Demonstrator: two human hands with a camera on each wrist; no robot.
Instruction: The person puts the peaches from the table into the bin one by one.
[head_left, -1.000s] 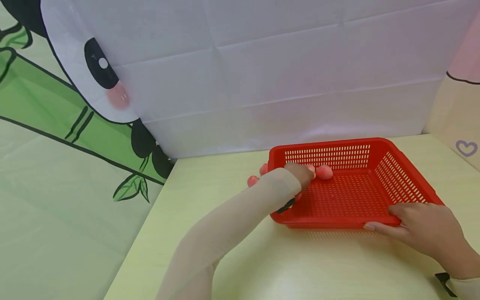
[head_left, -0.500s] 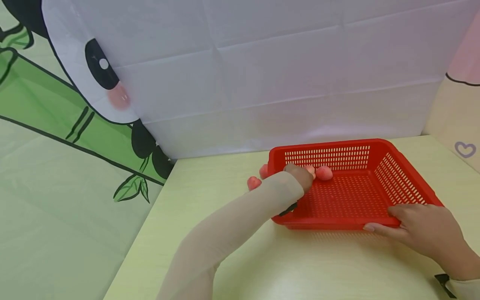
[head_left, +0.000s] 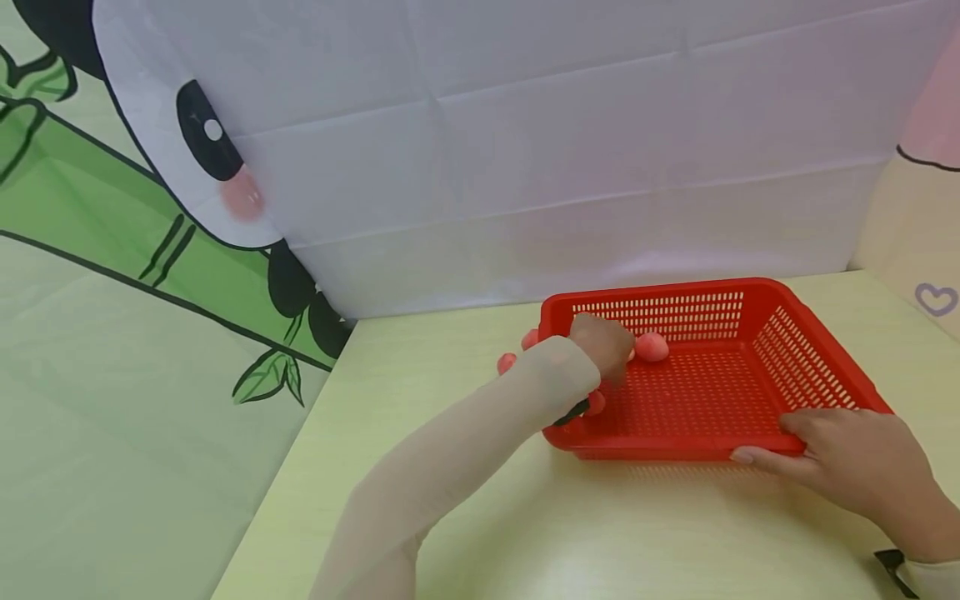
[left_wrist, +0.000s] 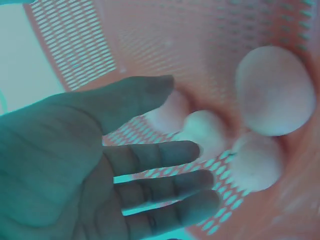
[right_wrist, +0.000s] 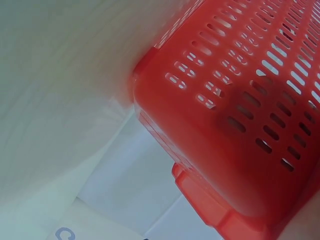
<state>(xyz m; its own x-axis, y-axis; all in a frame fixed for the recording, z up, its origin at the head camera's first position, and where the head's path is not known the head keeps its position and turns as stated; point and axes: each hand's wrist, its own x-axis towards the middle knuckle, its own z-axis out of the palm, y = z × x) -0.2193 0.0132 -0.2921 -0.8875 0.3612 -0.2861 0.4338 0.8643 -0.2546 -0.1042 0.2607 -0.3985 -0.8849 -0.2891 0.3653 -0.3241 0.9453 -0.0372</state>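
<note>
My left hand point(head_left: 603, 343) reaches over the left side of a red plastic basket point(head_left: 697, 448). In the left wrist view its fingers are extended, with the thumb apart, and nothing lies in the palm. Several pink, peach-like balls lie in the basket, among them a large ball point(left_wrist: 275, 90) and a smaller ball point(left_wrist: 257, 162) beyond the fingertips. One pink ball point(head_left: 652, 347) shows just right of the hand; another ball point(head_left: 596, 403) is partly behind the wrist. My right hand point(head_left: 862, 462) grips the basket's front right rim, thumb outside. In the right wrist view, the slotted basket wall point(right_wrist: 220, 120) fills much of the picture.
Two more pink balls, a front ball point(head_left: 507, 362) and a back ball point(head_left: 530, 339), show left of the basket, partly hidden by the left sleeve point(head_left: 450, 467). The pale table point(head_left: 420, 367) ends at a printed cloth point(head_left: 525, 167) behind and to the left.
My left hand has shifted slightly right in the basket, covering most of a ball that showed beside it. The ball by the wrist shows more. My right hand stays on the rim.
</note>
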